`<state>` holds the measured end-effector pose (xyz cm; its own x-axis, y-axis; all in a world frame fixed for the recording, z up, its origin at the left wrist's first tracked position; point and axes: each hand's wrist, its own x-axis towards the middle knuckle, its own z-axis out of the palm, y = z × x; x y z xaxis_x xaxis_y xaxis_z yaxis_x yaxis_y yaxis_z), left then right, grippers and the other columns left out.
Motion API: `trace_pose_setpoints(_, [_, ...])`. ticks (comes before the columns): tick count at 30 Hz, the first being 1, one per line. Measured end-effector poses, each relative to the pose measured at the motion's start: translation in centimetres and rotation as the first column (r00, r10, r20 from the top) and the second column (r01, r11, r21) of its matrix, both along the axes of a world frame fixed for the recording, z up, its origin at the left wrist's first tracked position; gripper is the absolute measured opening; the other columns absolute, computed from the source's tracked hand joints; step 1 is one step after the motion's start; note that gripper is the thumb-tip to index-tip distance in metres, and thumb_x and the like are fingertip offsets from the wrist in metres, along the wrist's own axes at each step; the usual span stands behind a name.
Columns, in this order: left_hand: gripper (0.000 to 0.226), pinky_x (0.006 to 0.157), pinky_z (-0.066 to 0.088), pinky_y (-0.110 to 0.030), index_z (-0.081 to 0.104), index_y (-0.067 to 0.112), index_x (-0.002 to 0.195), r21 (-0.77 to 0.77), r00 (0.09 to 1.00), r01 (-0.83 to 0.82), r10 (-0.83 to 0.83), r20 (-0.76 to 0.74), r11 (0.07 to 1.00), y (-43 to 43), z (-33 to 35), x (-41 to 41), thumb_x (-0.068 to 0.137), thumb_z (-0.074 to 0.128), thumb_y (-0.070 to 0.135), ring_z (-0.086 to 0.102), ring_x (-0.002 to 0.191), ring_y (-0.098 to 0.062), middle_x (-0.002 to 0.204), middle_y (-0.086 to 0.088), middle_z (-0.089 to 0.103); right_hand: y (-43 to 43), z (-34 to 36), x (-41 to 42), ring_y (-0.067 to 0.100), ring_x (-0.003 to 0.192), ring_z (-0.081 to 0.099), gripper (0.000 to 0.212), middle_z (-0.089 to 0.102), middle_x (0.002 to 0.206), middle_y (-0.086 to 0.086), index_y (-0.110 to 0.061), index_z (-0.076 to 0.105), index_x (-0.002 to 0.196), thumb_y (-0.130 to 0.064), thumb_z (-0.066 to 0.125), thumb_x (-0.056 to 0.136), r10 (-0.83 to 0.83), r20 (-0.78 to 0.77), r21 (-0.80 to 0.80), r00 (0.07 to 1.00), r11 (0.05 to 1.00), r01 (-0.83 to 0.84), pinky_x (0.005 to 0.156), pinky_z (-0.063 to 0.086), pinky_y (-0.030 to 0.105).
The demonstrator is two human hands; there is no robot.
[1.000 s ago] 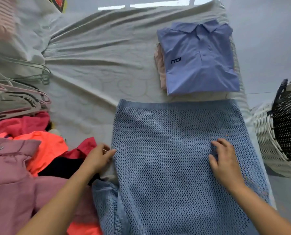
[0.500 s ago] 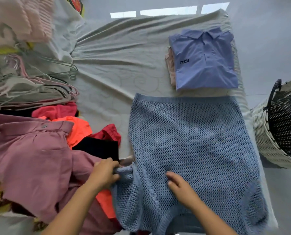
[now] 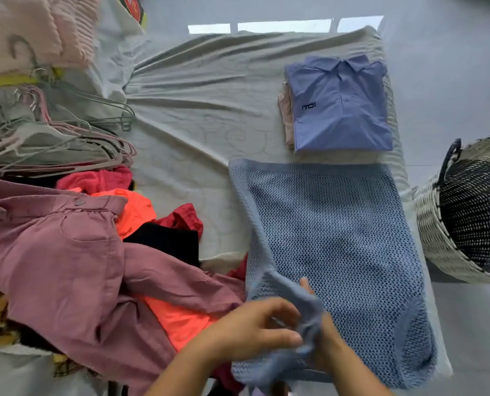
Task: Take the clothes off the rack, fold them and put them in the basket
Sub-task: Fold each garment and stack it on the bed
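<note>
Two hands work the near left corner of the blue knit top (image 3: 332, 232), which lies flat along the bed's (image 3: 198, 81) right edge, near the basket (image 3: 426, 232). The left hand (image 3: 252, 327) pinches the bunched sleeve (image 3: 298, 295); the right hand (image 3: 321, 324) is mostly hidden beneath it, so its grip cannot be told. Best to lay the sleeve straight across the body, smoothing the loose knit before folding the sides in.

2 bare forearms, left hand (image 3: 249, 328), right hand (image 3: 328, 332), sleeveless, ringless
</note>
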<state>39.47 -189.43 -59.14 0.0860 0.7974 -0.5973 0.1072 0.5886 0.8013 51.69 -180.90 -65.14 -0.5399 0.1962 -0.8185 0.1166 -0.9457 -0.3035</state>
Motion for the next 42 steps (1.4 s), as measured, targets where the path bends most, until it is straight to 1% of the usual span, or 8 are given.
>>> trace_pose_setpoints(4, [0.016,0.064,0.049,-0.024,0.06,0.015,0.094,-0.246,0.975,0.066,-0.115,-0.188,0.967,2.5,-4.7,-0.5,0.09,0.059,0.031,0.057,0.071,-0.011,0.081,-0.001,0.061,2.1,-2.7,3.7,0.033,0.079,0.07,0.067,0.068,0.095,0.027,0.006,0.07,0.095,-0.05,0.033,0.096,-0.061,0.079,-0.022,0.995,0.998,0.063,0.059,0.058,0.034])
trace_pose_setpoints(10, [0.02,0.072,0.049,-0.035,0.06,0.006,0.082,-0.093,0.746,-0.455,0.321,-0.584,0.886,7.9,-10.2,-7.9,0.089,0.061,0.025,0.062,0.075,-0.025,0.089,-0.019,0.066,2.0,-4.1,4.7,0.021,0.108,0.058,0.087,0.06,0.121,0.009,-0.01,0.048,0.121,-0.043,0.089,0.051,0.193,0.296,0.247,0.935,0.93,-0.271,0.101,0.04,0.037])
trace_pose_setpoints(20, [0.014,0.044,0.043,-0.023,0.056,0.007,0.09,-0.091,0.485,-0.866,0.783,-0.389,0.492,18.1,-14.2,-13.8,0.084,0.066,0.014,0.053,0.043,-0.012,0.078,-0.012,0.062,1.0,-6.5,5.2,0.016,0.095,0.054,0.031,0.054,0.112,0.006,-0.013,0.048,0.117,-0.006,0.055,0.088,0.309,0.549,0.374,0.776,0.74,-0.559,0.075,0.038,0.019])
trace_pose_setpoints(25, [0.021,0.077,0.044,-0.033,0.06,0.005,0.104,0.304,0.544,-0.603,0.66,-0.518,0.737,21.3,-11.7,-11.3,0.085,0.062,0.012,0.051,0.081,-0.02,0.091,-0.01,0.057,2.1,-5.7,7.8,0.016,0.073,0.052,0.026,0.059,0.079,0.003,-0.023,0.059,0.086,0.003,0.053,0.088,0.205,0.495,0.323,0.845,0.859,-0.398,0.063,0.04,0.02])
trace_pose_setpoints(31, [0.065,0.113,0.018,-0.041,0.023,0.012,0.147,0.122,0.566,-0.207,0.221,-0.794,0.971,16.4,-13.0,-5.0,0.092,0.053,0.033,0.018,0.142,-0.024,0.155,-0.009,0.018,2.2,-6.6,9.6,0.015,0.094,0.058,0.023,0.062,0.1,-0.001,-0.017,0.053,0.103,-0.031,0.063,0.087,0.289,0.585,0.253,0.758,0.823,-0.509,0.085,0.041,0.032])
trace_pose_setpoints(35, [0.074,0.113,-0.007,-0.049,-0.004,0.025,0.148,-0.135,0.446,0.045,-0.141,-0.884,0.99,8.6,-14.9,-1.1,0.084,0.008,0.062,-0.023,0.139,-0.01,0.155,0.005,-0.015,2.2,-6.8,10.0,0.016,0.088,0.059,0.012,0.062,0.088,-0.006,-0.019,0.049,0.097,-0.023,0.059,0.09,0.314,0.68,0.336,0.663,0.669,-0.662,0.076,0.042,0.026])
trace_pose_setpoints(39, [0.074,0.112,0.003,-0.045,0.014,0.019,0.148,-0.056,0.348,0.185,-0.118,-0.93,0.981,7.0,-15.7,-1.8,0.09,0.006,0.065,-0.013,0.143,-0.009,0.155,-0.003,0.017,2.1,-6.7,11.0,0.018,0.086,0.057,0.02,0.059,0.087,-0.003,-0.025,0.042,0.087,-0.043,0.052,0.091,0.423,0.79,0.231,0.444,0.464,-0.855,0.072,0.042,0.03])
trace_pose_setpoints(42, [0.087,0.112,-0.006,-0.037,0.003,0.021,0.147,-0.079,0.361,0.403,-0.238,-0.902,0.912,8.1,-14.8,-0.5,0.08,-0.01,0.073,-0.008,0.144,-0.013,0.157,-0.005,0.007,2.5,-6.0,12.4,0.018,0.086,0.058,0.013,0.059,0.089,-0.006,-0.03,0.048,0.086,-0.036,0.058,0.089,0.217,0.801,0.413,0.558,0.476,-0.777,0.076,0.046,0.034])
